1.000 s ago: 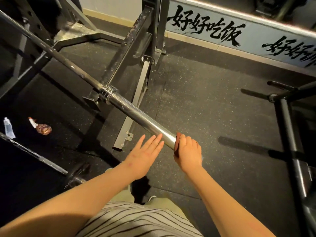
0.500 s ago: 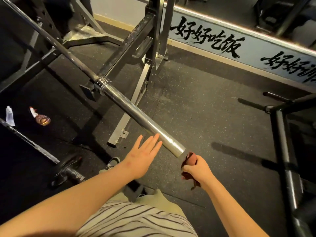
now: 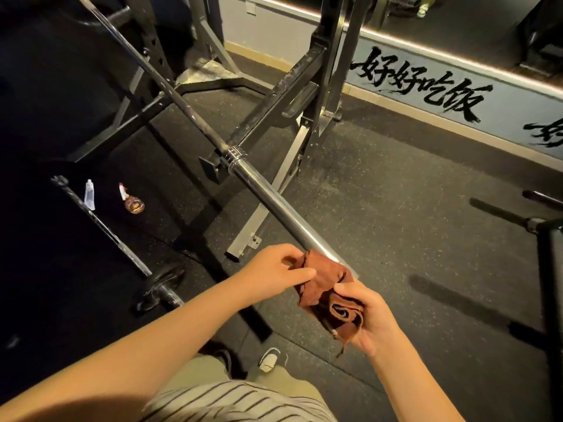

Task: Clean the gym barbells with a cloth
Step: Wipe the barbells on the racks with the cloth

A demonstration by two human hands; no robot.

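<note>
- Step, my read: I'm re-folding the cloth [image 3: 323,287] between wipes; it isn't wrapped on the bar rn.
- L hand [image 3: 274,272]: thumb + fingers pinch the cloth's top edge, right at the near tip of the barbell sleeve [image 3: 274,202].
- R hand [image 3: 371,318]: fingers curled round the bunched lower part of the cloth, just below the tip, toward me.
- Cloth is stretched between both hands and overlaps the sleeve tip in view. Can't tell if it touches the metal.
- Next move needs: clean face out, wrap round the sleeve, grip w/ one hand, run it up toward the collar [image 3: 233,155]. The sleeve prob spins, so the other hand should steady it.
- Hidden: the sleeve's end face is behind the cloth. The bar's far end is cut off at top left. The shaft past the collar is too dark to judge for grime.
- 2nd barbell [image 3: 106,233] lies on the floor left of the sleeve, half in shadow. The tube [image 3: 89,194] + bottle [image 3: 132,202] are near it, labels unreadable.
</note>
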